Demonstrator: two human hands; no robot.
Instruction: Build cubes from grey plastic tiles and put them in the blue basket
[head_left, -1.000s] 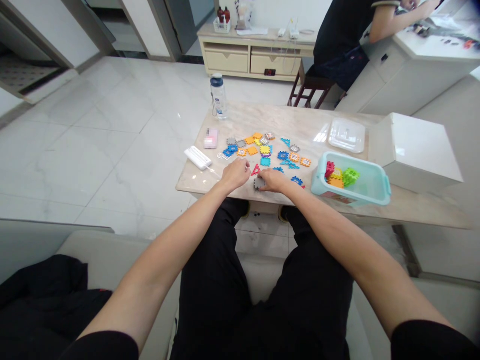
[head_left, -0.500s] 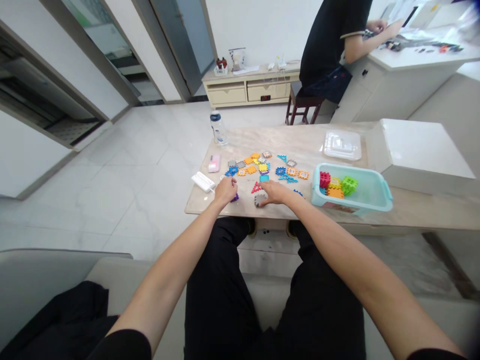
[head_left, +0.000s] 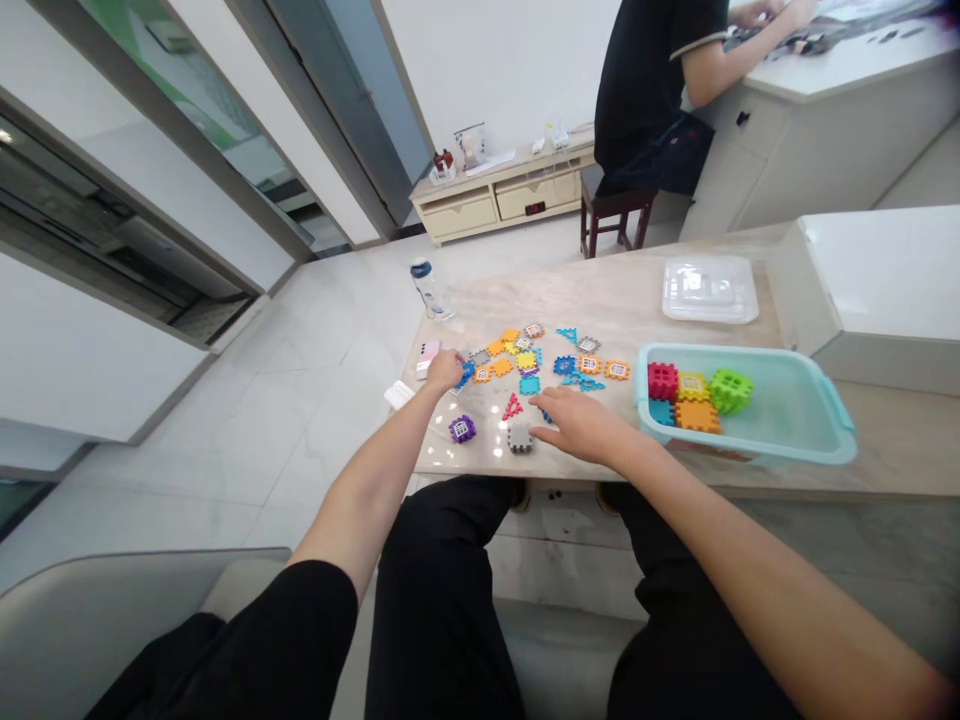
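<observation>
My left hand (head_left: 445,371) reaches to the left side of the scattered plastic tiles, its fingers bent down at the blue notched tiles (head_left: 466,374). The fingertips are partly hidden, so a grip cannot be made out. My right hand (head_left: 576,420) hovers low with fingers apart and nothing in them. Beside its thumb lies a stack of grey notched square tiles (head_left: 519,438), and a red triangular frame tile (head_left: 512,406) is just beyond. A purple stack with a windowed tile (head_left: 462,429) rests near the table's front edge. Orange tiles (head_left: 500,368) and a teal tile (head_left: 529,384) lie farther back.
A light-blue bin (head_left: 795,400) with several assembled cubes stands right, its clear lid (head_left: 709,290) behind it, near a white box (head_left: 877,270). A water bottle (head_left: 433,292), a pink phone-like object (head_left: 427,358) and a white object (head_left: 398,394) are left. A person (head_left: 652,90) sits beyond.
My left hand has left the purple stack and moved away from me to the blue tiles. My right hand has drawn slightly off the grey stack. The camera view has tilted.
</observation>
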